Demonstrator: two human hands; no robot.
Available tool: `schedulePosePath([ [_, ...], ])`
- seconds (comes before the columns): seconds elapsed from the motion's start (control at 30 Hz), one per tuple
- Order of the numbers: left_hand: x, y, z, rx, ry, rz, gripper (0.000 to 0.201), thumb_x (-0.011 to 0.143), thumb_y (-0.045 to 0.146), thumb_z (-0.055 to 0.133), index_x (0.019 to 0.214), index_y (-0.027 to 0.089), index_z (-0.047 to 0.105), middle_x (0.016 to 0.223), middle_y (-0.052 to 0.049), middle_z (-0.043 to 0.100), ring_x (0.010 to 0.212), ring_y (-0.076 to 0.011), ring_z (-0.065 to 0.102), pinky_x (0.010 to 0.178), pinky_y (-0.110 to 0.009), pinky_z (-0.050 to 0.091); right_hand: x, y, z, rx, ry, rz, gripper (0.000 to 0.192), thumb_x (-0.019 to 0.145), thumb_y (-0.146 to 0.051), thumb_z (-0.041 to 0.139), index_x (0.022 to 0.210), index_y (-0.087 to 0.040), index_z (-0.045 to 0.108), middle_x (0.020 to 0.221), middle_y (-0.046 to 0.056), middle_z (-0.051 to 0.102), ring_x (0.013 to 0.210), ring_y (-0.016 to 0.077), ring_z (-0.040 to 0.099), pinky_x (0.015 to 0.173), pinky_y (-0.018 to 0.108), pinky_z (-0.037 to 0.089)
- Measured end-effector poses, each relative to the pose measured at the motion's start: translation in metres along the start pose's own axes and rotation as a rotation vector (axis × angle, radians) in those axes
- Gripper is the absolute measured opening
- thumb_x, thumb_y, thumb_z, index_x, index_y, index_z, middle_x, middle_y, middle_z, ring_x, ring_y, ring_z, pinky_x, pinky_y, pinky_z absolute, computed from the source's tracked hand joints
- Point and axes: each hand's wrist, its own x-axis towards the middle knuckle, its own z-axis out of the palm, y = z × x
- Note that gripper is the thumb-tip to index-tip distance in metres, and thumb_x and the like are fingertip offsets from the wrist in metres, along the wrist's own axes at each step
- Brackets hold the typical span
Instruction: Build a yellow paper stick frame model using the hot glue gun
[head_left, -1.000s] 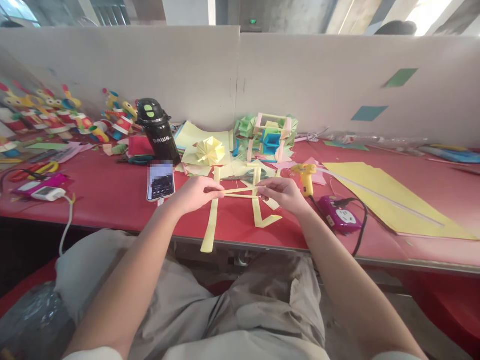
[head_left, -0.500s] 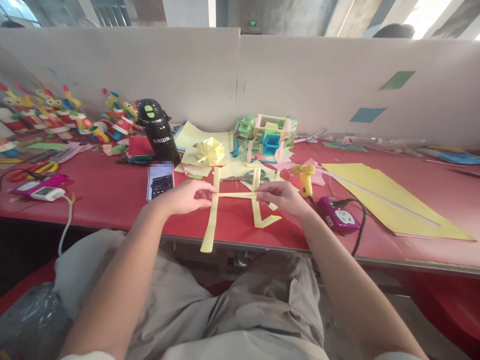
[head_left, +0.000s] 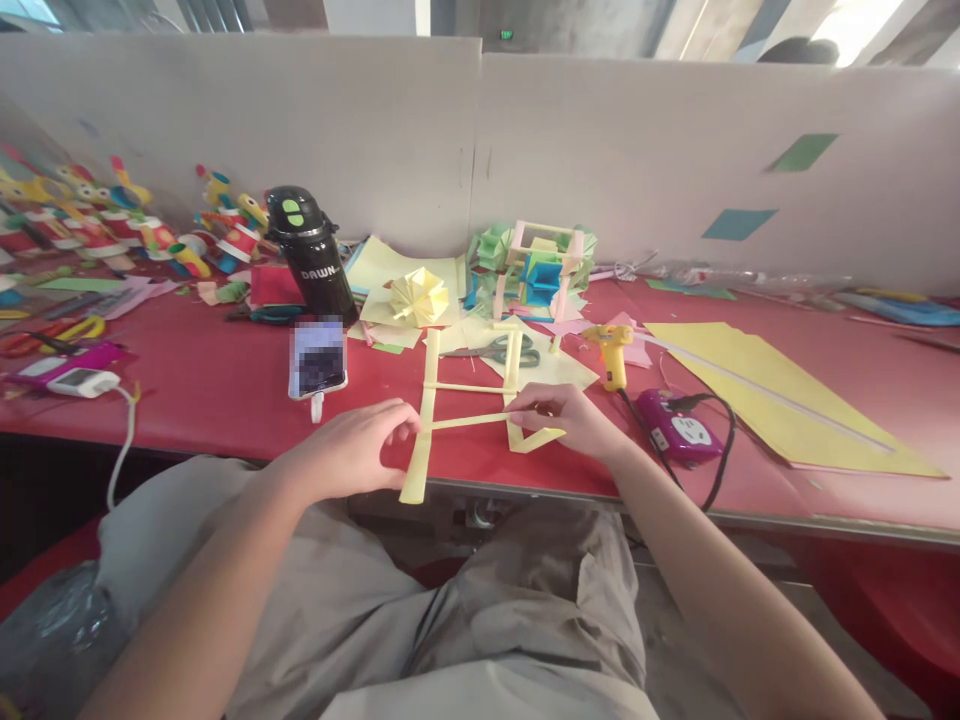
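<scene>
Both my left hand (head_left: pixel 352 455) and right hand (head_left: pixel 570 418) pinch the flimsy pale-yellow paper strip (head_left: pixel 469 421) by its ends near the red table's (head_left: pixel 225 390) front edge.

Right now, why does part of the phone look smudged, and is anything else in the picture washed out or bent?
Head view: the phone screen is pixelated into blocks, unlike the sharp black bottle beside it; the window glare top right is blown white; the table edge bows from the wide lens.
</scene>
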Motion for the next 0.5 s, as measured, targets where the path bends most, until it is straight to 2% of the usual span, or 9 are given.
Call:
schedulePosePath([
  [0.17,-0.001,0.001,0.002,-0.005,0.037,0.043,0.015,0.076,0.03,0.064,0.087,0.024,0.056,0.086,0.002,0.062,0.076,-0.0161,0.057,0.063,-0.026,0.041,-0.003,0.0,0.001,-0.001,0.014,-0.002,0.031,0.08,-0.048,0.07,0.086,-0.018,0.076,0.08,0.006,0.069,0.068,0.0157,0.056,0.061,0.03,0.041],
  [0.3,0.0,-0.001,0.003,0.014,0.064,0.016,0.017,0.075,0.03,0.066,0.086,0.024,0.055,0.086,0.002,0.062,0.075,-0.0157,0.057,0.06,-0.025,0.04,-0.005,-0.001,0.002,0.045,-0.007,-0.02,0.029,0.08,-0.046,0.072,0.086,-0.018,0.076,0.079,0.006,0.069,0.071,0.0176,0.061,0.064,0.031,0.045],
  [0.5,-0.003,-0.002,0.007,0.008,0.063,0.061,0.01,0.077,0.025,0.062,0.083,0.023,0.055,0.082,0.002,0.06,0.072,-0.0146,0.056,0.061,-0.025,0.04,-0.011,-0.002,0.003,0.032,0.018,-0.044,0.025,0.081,-0.044,0.072,0.086,-0.019,0.075,0.08,0.007,0.071,0.073,0.0193,0.063,0.068,0.032,0.047],
])
